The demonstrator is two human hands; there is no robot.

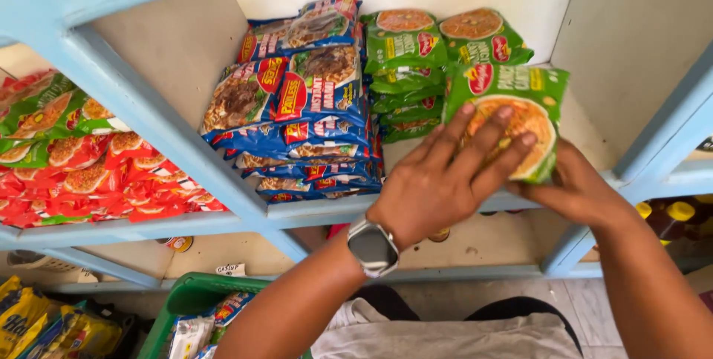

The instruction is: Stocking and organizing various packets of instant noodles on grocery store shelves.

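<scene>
Both my hands hold a green noodle packet (512,92) in front of the shelf compartment. My left hand (445,173), with a watch on its wrist, lies flat over the packet's front. My right hand (568,188) grips it from below and behind. A stack of green noodle packets (416,62) sits just left of the held one, with two more lying on top. Piles of blue noodle packets (304,99) fill the left part of the same compartment.
The pale blue shelf frame (171,151) divides compartments. Red and green packets (74,173) fill the left compartment. A green basket (186,299) with packets stands below left, yellow packets (37,322) beside it. Bottles with yellow caps (668,218) stand lower right.
</scene>
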